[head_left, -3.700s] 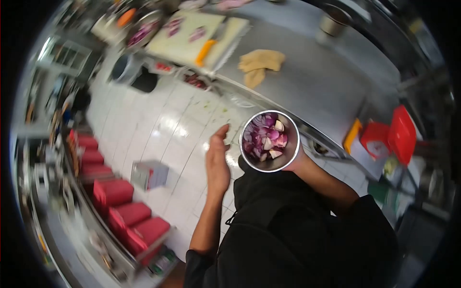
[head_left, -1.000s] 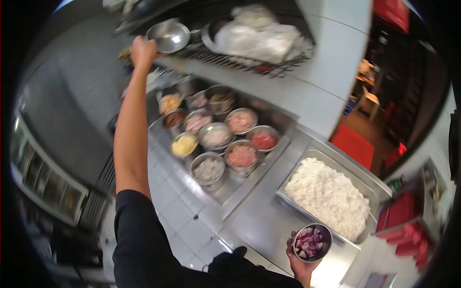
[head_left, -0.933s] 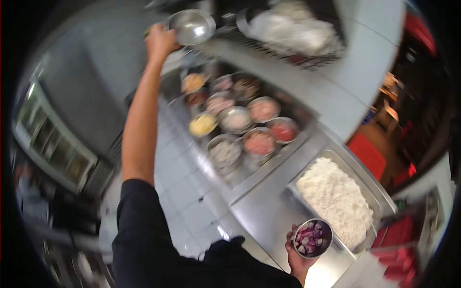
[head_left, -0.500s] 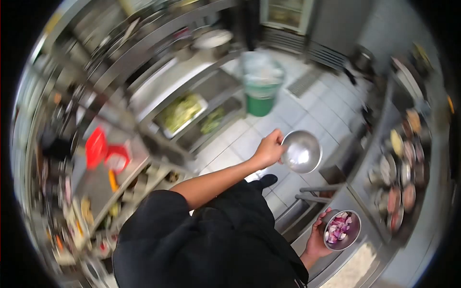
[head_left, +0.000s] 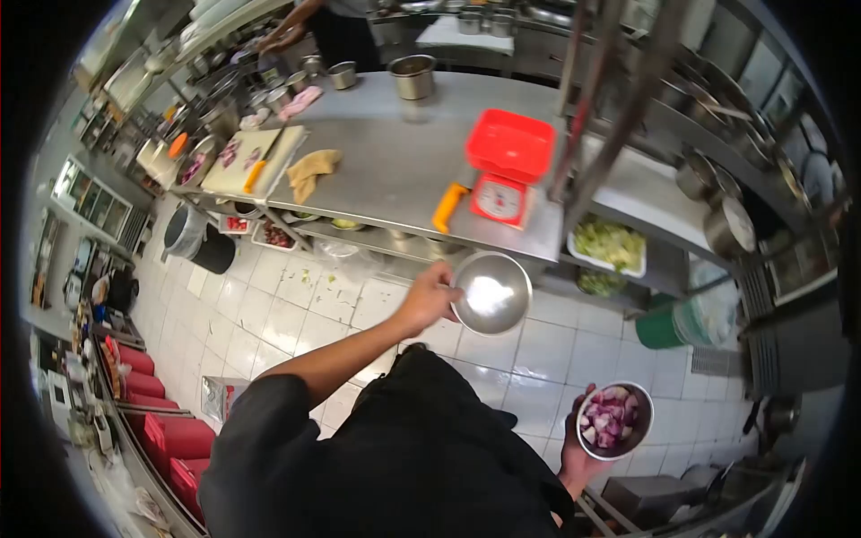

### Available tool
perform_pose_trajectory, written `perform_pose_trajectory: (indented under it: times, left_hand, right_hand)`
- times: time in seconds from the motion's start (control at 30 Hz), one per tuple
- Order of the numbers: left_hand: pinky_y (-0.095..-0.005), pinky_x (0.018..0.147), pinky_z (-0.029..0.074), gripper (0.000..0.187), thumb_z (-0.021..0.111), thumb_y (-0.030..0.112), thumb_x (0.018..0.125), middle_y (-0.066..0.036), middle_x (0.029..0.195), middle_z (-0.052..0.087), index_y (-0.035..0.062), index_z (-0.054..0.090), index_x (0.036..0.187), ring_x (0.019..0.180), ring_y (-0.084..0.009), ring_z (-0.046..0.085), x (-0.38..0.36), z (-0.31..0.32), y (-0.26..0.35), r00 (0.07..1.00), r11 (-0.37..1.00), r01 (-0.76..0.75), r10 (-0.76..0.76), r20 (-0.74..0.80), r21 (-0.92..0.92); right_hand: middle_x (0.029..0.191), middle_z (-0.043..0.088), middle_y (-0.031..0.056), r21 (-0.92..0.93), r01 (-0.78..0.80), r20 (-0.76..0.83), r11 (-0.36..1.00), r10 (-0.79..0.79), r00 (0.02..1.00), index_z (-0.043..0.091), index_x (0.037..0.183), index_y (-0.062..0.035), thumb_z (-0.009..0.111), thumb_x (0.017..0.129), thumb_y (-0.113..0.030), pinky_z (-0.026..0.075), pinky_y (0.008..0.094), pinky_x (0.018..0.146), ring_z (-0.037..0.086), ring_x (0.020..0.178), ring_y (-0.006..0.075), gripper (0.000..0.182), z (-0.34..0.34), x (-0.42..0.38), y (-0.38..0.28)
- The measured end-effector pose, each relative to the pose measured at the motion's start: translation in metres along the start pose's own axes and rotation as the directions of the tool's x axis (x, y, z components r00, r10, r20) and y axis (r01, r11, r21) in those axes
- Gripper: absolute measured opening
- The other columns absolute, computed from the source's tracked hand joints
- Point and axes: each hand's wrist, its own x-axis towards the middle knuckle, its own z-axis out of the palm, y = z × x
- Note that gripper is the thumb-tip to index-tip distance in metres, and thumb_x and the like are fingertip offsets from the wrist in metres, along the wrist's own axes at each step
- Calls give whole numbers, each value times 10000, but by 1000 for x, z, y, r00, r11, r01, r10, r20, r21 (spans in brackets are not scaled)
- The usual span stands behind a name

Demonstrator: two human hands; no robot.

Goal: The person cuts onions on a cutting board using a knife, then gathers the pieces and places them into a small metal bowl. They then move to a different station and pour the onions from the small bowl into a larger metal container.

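Below the camera, the person's black-clad torso fills the lower middle of the view and hides the floor straight underneath; the strong fisheye bends every edge, and the far corners are too dark to read. Part of the right hand is hidden under the small round steel bowl of chopped purple onion: only the fingers curled up against its left wall and the palm beneath show, so it grips that bowl from below, held low at the right. What lies behind this bowl at the bottom edge is blurred grey metal and hard to make out.

Out in front, the left hand is closed on the left rim of an empty shiny round steel bowl, thumb over the edge, the bowl's open face turned toward the camera. It hangs over the white tiled floor, just short of the front edge of the long steel surface. That surface carries a red kitchen scale, a white cutting board and a tan cloth. Between the body and the surface the floor is open tile. The two bowls are well apart, the empty one higher and to the left. Another person's arm shows at the top, cut off by the frame.
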Motion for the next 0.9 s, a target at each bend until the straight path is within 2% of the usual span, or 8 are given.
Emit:
perform_pose_trajectory:
  times: [0.17,0.3,0.37,0.5,0.7,0.77,0.87,0.9]
  left_hand:
    - [-388,621,662,224,626,-16,906,-80,941,537,77,428,956,794,-225,669,85,-174,-19,919,979,-158,98,-382,-129]
    - [-377,605,641,208,600,-21,909,-59,920,517,87,430,964,783,-188,629,141,-276,-39,879,950,-199,64,-473,-242]
    - [-372,606,638,198,595,-15,915,-55,913,515,90,434,966,773,-180,624,162,-295,-47,874,921,-210,28,-484,-327]
    - [-397,671,633,143,566,4,952,-83,972,554,90,456,980,782,-226,664,199,-320,-61,897,877,-188,-31,-442,-443]
    - [-398,743,624,125,492,116,1023,-112,1065,592,38,519,1118,789,-270,688,201,-326,-78,912,862,-129,-90,-400,-490]
    - [-388,726,626,190,483,187,1045,-108,1040,595,26,537,1130,787,-250,683,201,-324,-80,900,846,-144,-103,-423,-513]
    - [-375,688,631,269,486,278,1062,-101,992,594,22,561,1100,798,-211,673,202,-326,-69,888,810,-185,-105,-449,-557]
    - [-377,699,631,282,482,291,1063,-106,1013,594,22,558,1100,814,-216,671,203,-323,-68,895,804,-181,-104,-434,-566]
  right_hand:
    - [1539,502,83,-193,-301,46,934,315,948,496,1503,-170,537,982,-516,471,489,1021,432,1433,321,627,-10,152,168]
    - [1547,495,66,-304,-460,138,834,516,845,501,1501,-175,533,964,-537,301,518,1223,436,1435,293,648,26,214,315]
    - [1606,405,64,-392,-429,103,814,502,859,472,1515,-209,571,922,-588,263,628,1203,360,1482,321,711,63,242,373]
    - [1583,433,87,-490,-356,244,796,517,820,475,1507,-154,567,954,-523,292,577,1212,382,1468,320,671,141,287,450]
    - [1425,598,109,-798,72,384,598,413,826,573,1404,-72,559,1004,-399,422,433,1134,597,1279,273,516,189,346,513]
    - [1317,651,138,-856,425,516,294,449,729,616,1346,-36,635,974,-312,484,415,1048,656,1137,254,463,174,351,540]
    - [1422,518,217,-172,886,591,-431,674,442,578,1433,-149,793,808,-325,443,523,1058,530,1230,404,683,118,347,595]
    - [1453,461,234,-64,894,588,-443,707,393,583,1435,-199,803,771,-336,427,531,1069,476,1254,440,713,102,335,609]
